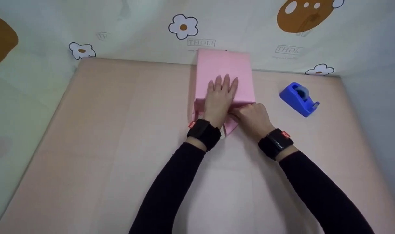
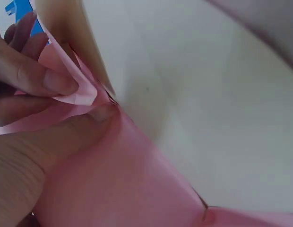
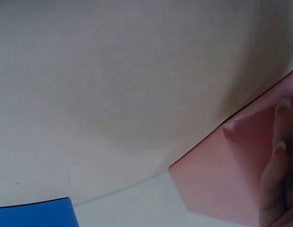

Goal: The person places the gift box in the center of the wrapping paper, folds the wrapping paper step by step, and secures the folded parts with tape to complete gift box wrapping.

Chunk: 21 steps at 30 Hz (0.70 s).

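Note:
A box covered in pink paper (image 1: 223,61) lies at the far edge of the table, its near end loose and folded. My left hand (image 1: 218,97) rests on its top, fingers straight and slightly spread, pointing away from me. At the near right corner, my right hand (image 1: 254,118) has its fingers curled and pinches a flap of the pink wrapping paper (image 1: 230,125). The left wrist view shows the creased paper fold (image 2: 85,97) between fingers, with a thumb (image 2: 75,137) pressed along the paper below. Right fingertips (image 3: 274,175) lie against the pink paper in the right wrist view.
A blue tape dispenser (image 1: 300,99) with a roll of tape stands to the right of the box. Pale paper or cloth covers the table (image 1: 145,156). Behind the table's far edge hangs a sheet (image 1: 135,29) printed with flowers and brown shapes.

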Each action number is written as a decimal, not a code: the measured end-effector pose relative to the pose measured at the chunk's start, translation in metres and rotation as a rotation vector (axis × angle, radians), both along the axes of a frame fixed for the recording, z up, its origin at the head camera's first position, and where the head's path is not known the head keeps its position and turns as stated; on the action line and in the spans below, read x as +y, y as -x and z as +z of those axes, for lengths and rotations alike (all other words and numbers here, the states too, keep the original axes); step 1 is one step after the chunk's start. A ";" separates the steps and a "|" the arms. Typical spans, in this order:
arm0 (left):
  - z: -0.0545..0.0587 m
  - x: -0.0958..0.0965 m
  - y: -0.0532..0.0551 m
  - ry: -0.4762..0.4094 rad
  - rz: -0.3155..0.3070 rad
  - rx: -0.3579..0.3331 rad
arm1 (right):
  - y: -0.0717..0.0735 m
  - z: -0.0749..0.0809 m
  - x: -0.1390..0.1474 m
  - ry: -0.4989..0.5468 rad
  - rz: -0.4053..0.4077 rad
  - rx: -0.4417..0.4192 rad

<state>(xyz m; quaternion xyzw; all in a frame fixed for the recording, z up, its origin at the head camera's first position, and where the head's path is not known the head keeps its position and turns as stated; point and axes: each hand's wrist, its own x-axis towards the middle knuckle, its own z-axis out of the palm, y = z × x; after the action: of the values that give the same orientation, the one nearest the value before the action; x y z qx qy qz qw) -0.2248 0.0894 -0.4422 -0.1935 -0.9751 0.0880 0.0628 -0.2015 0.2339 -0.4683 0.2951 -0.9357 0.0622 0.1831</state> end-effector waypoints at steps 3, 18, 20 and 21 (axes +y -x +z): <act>-0.002 -0.004 0.000 -0.023 -0.011 0.027 | 0.001 -0.001 -0.005 -0.017 -0.014 0.028; 0.004 -0.013 -0.001 -0.050 -0.062 -0.091 | 0.004 -0.008 -0.017 -0.021 -0.037 0.171; 0.002 -0.012 -0.001 -0.056 -0.051 -0.071 | 0.004 -0.008 -0.018 -0.034 -0.034 0.192; 0.000 -0.012 -0.002 -0.060 -0.042 -0.052 | 0.003 -0.008 -0.019 -0.039 -0.033 0.201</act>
<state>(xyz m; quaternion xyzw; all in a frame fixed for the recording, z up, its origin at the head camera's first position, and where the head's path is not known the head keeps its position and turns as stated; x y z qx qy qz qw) -0.2231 0.0776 -0.4418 -0.2144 -0.9743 0.0522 0.0451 -0.2049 0.2152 -0.4763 0.2877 -0.9184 0.0108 0.2712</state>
